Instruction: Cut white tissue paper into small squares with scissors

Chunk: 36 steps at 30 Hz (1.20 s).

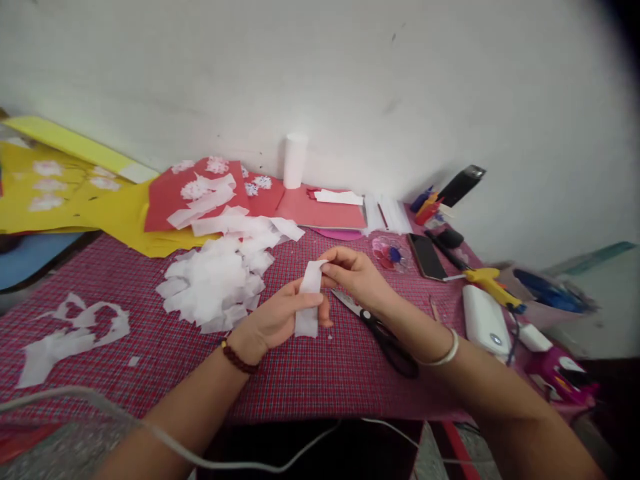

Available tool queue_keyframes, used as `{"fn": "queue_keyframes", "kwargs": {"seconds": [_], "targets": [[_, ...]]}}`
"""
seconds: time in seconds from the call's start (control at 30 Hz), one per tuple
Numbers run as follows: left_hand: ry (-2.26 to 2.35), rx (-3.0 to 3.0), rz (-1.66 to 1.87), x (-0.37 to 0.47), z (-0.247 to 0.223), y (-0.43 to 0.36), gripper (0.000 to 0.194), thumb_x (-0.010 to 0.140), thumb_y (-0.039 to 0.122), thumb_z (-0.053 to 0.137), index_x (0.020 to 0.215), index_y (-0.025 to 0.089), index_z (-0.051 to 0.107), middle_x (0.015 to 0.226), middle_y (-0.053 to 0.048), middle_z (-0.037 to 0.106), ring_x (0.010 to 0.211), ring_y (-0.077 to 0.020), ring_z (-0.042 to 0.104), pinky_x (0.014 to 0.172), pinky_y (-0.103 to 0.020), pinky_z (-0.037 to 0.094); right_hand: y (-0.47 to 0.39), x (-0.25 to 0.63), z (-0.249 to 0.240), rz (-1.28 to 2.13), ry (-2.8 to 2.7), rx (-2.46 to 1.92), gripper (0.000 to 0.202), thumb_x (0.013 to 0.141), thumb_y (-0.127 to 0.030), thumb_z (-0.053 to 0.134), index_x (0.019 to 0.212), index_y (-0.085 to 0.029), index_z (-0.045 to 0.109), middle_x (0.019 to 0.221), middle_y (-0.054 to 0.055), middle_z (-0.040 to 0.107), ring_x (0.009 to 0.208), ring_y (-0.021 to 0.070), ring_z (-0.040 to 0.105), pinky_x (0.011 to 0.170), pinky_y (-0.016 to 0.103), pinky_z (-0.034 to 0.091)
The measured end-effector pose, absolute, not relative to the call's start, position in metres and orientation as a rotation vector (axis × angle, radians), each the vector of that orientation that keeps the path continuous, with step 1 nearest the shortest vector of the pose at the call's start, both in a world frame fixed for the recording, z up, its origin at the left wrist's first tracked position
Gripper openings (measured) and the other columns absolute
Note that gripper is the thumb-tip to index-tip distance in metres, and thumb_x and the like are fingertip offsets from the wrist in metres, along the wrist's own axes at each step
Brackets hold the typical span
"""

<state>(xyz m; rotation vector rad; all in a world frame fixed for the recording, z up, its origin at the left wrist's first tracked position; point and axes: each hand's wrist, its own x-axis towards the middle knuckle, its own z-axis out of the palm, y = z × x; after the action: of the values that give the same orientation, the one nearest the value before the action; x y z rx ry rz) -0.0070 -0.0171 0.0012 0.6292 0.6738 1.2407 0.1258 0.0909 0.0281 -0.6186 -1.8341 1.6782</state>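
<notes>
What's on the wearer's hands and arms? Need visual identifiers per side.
Both hands ungloved, no sleeves visible on the forearms. Left hand: dark reddish-brown beaded bracelet at the wrist, with a yellowish bead. Right hand: plain, pale rounded bangle on the forearm. No markings readable.

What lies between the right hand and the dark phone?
In the head view, a clear dish with pink and blue patches lies between the right hand and the phone.

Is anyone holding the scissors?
No, the scissors lie on the checked tablecloth, while the left hand and right hand grip a white strip.
</notes>
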Motion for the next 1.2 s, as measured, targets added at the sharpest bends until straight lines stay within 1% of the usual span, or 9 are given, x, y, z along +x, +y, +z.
{"fn": "queue_keyframes", "kwargs": {"seconds": [0.2,0.33,0.47,0.57,0.63,0.77,0.9,1.03,1.2], "targets": [[0.786,0.773,1.32,-0.014,0.006,-0.015,0.017,0.08,0.029,0.069,0.09,0.015,0.067,0.052,0.006,0.047,0.043,-0.0065,0.039,0.049,-0.023,0.039,0.085,0.117,0.024,1.733,-1.58,-0.581,0.015,0.075,-0.031,0.072,0.081,-0.02,0.064,0.068,-0.004,0.06,0.061,0.0095,0.054,0.066,0.026,0.047],[0.959,0.739,1.474,-0.019,0.004,-0.011,0.024,0.082,0.038,0.065,0.078,0.015,0.064,0.049,0.006,0.044,0.04,-0.0057,0.034,0.042,-0.02,0.029,0.082,0.116,0.019,1.72,-1.551,-0.626,0.023,0.071,-0.033,0.075,0.087,-0.021,0.065,0.077,-0.002,0.066,0.07,0.0128,0.063,0.071,0.029,0.05],[1.06,0.675,1.566,-0.022,-0.003,-0.004,0.03,0.085,0.043,0.059,0.078,0.014,0.065,0.049,0.005,0.044,0.037,-0.0053,0.032,0.041,-0.02,0.028,0.085,0.131,0.012,1.523,-1.783,-0.678,0.026,0.074,-0.031,0.073,0.096,-0.02,0.066,0.08,0.0,0.07,0.075,0.0146,0.064,0.074,0.031,0.049],[1.107,0.691,1.548,-0.021,-0.007,0.0,0.023,0.083,0.036,0.061,0.077,0.015,0.064,0.05,0.005,0.048,0.037,-0.0057,0.035,0.04,-0.021,0.028,0.088,0.142,0.009,1.461,-1.889,-0.708,0.023,0.077,-0.031,0.07,0.097,-0.02,0.065,0.082,0.001,0.071,0.078,0.0162,0.066,0.076,0.033,0.049],[1.137,0.708,1.521,-0.019,-0.008,0.001,0.011,0.075,0.023,0.068,0.082,0.015,0.064,0.052,0.005,0.052,0.039,-0.0064,0.04,0.041,-0.021,0.029,0.089,0.145,0.008,1.442,-1.918,-0.721,0.023,0.079,-0.031,0.068,0.098,-0.02,0.065,0.084,0.002,0.071,0.078,0.0164,0.066,0.075,0.033,0.05],[1.023,0.547,1.501,-0.021,-0.004,0.001,0.031,0.069,0.007,0.067,0.098,0.015,0.061,0.061,0.001,0.063,0.051,-0.012,0.057,0.053,-0.023,0.045,0.089,0.135,0.007,1.381,-1.943,-0.694,0.02,0.079,-0.031,0.066,0.095,-0.019,0.064,0.084,0.001,0.069,0.077,0.0159,0.064,0.076,0.033,0.05],[0.745,0.276,1.507,-0.029,0.005,0.003,0.011,0.087,0.023,0.055,0.091,0.014,0.059,0.082,-0.011,0.07,0.076,-0.0215,0.069,0.075,-0.036,0.056,0.084,0.118,0.003,1.424,-1.925,-0.584,0.016,0.081,-0.028,0.061,0.094,-0.019,0.061,0.09,0.003,0.07,0.081,0.0162,0.066,0.08,0.034,0.052],[0.677,0.208,1.596,-0.035,0.009,0.004,0.029,0.098,0.037,0.041,0.089,0.015,0.058,0.088,-0.013,0.071,0.086,-0.0236,0.07,0.081,-0.041,0.056,0.074,0.112,-0.003,1.407,-2.004,-0.526,0.015,0.085,-0.026,0.056,0.098,-0.019,0.06,0.098,0.005,0.069,0.087,0.0167,0.066,0.082,0.034,0.053],[0.669,0.274,1.611,-0.035,0.006,0.006,0.049,0.101,0.047,0.028,0.093,0.013,0.062,0.093,-0.015,0.072,0.091,-0.0248,0.069,0.083,-0.042,0.056,0.07,0.112,-0.014,1.198,-2.126,-0.604,0.017,0.086,-0.023,0.055,0.1,-0.018,0.062,0.098,0.005,0.068,0.089,0.0171,0.063,0.084,0.034,0.051]]}}
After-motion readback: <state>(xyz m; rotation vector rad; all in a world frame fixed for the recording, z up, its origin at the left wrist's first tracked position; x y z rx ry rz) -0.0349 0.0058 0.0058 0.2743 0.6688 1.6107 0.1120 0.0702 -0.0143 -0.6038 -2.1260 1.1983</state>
